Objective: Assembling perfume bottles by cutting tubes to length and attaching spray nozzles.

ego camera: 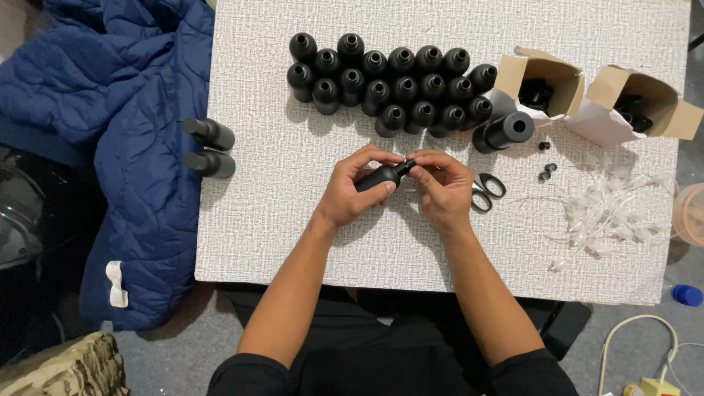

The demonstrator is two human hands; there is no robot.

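Note:
My left hand (352, 191) grips a small black bottle (380, 177) lying on its side above the white table (293, 220). My right hand (444, 187) pinches at the bottle's neck, fingertips closed on a small part I cannot make out. Behind the hands stand several upright black bottles (392, 84) in rows. One larger black bottle (506, 130) lies on its side to the right of them. Black-handled scissors (485, 192) lie just right of my right hand.
Two open cardboard boxes (546, 84) (642, 103) with small black parts sit at the back right. A heap of thin white plastic pieces (609, 213) lies at the right. Two black bottles (209, 147) overhang the left edge beside a blue quilted jacket (125, 110).

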